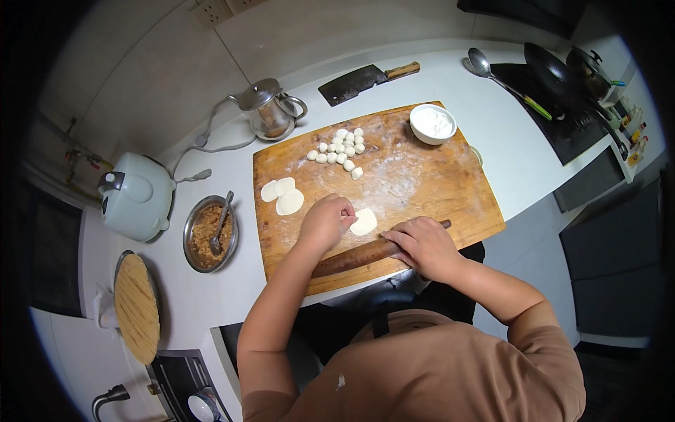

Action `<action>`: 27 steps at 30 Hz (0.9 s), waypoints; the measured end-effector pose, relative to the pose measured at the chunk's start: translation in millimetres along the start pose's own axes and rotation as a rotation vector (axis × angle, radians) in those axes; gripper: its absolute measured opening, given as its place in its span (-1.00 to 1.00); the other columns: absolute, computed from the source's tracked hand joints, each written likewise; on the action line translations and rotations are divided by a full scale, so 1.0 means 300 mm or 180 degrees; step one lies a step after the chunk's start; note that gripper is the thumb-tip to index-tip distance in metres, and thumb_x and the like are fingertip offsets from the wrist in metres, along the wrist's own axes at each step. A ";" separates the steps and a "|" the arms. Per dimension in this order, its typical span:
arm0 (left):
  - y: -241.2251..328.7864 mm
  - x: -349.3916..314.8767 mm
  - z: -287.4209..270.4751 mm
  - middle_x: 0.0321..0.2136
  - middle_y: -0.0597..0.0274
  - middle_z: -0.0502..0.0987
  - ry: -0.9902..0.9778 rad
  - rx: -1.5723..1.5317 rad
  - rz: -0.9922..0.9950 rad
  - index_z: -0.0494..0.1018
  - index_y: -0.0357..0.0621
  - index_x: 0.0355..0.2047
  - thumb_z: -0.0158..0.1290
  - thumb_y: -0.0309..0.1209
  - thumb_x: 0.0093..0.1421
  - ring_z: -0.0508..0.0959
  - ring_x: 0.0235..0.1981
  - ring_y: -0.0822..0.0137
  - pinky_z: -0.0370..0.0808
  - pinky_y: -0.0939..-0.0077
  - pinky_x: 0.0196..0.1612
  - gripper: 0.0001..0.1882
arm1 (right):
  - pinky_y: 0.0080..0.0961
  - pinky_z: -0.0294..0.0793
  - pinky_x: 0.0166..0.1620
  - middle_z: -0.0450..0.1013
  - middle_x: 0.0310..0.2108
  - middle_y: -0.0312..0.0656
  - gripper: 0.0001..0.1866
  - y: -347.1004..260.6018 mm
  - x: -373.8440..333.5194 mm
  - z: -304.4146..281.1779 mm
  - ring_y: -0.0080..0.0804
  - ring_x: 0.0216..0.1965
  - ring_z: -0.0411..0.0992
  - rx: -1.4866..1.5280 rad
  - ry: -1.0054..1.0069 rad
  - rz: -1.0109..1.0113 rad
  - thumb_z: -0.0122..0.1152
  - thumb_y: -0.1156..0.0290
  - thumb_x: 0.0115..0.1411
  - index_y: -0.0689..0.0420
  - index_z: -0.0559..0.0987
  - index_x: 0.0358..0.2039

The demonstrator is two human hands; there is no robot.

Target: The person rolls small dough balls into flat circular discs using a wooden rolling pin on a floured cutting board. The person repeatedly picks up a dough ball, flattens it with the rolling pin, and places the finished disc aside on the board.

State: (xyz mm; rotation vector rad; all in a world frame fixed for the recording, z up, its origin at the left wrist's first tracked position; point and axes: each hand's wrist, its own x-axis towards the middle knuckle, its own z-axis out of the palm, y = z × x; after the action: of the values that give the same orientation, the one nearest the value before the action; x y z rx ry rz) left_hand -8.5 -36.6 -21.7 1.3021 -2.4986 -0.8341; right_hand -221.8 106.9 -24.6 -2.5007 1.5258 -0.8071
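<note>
A small dough wrapper (363,222) lies on the floured wooden board (464,204), its left edge pinched between the thumb and fingers of my left hand (328,221). Close by, my right hand (426,246) rests over a dark wooden rolling pin (355,257), fingers curled on it near its right end. The pin lies at a slant along the board's near edge. Three flattened wrappers (289,202) overlap one another to the left of my left hand. Farther back sit several small dough balls (340,148) in a cluster, with flour around them.
A white bowl of flour (432,124) stands on the board's far right corner. Behind the board are a cleaver (353,85) and a steel kettle (269,110). Leftward are a filling bowl (204,235) with a spoon, a rice cooker (138,197) and a round slatted tray (136,307).
</note>
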 end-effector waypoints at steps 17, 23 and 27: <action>-0.075 -0.061 -0.018 -0.45 0.18 0.59 0.0413 -0.1669 -0.0492 0.57 -0.15 -0.34 0.27 -0.42 0.11 0.57 -0.48 0.38 0.50 0.47 -0.34 -0.87 | -0.24 0.39 -0.03 0.50 -0.18 -0.24 -0.53 0.031 0.007 -0.010 -0.20 -0.11 0.44 0.0114 0.0006 -0.0134 0.34 0.34 0.04 0.05 0.53 0.00; -0.224 -0.091 -0.180 -0.21 0.10 0.61 0.1519 -0.0160 -0.0565 0.55 -0.21 -0.14 0.07 -0.48 0.22 0.59 -0.22 0.14 0.52 0.34 -0.10 -0.79 | -0.23 0.40 -0.04 0.51 -0.16 -0.25 -0.53 0.068 0.013 -0.043 -0.20 -0.12 0.44 0.0008 -0.0060 -0.0117 0.36 0.33 0.02 0.04 0.54 -0.01; -0.138 -0.034 -0.138 0.10 0.07 0.49 0.1336 0.0970 0.0211 0.47 -0.16 0.07 -0.12 -0.53 0.26 0.44 0.14 0.07 0.32 0.24 0.25 -0.62 | -0.25 0.40 -0.03 0.51 -0.15 -0.28 -0.53 0.129 0.005 -0.076 -0.20 -0.11 0.44 -0.0074 -0.0009 -0.0142 0.38 0.35 0.01 0.01 0.54 -0.01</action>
State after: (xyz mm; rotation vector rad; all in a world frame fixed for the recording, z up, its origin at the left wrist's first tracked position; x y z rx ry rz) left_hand 43.4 -63.3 -10.6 1.3080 -2.3640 -0.1402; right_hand -263.3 90.6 -18.2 -2.5599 1.4922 -0.7962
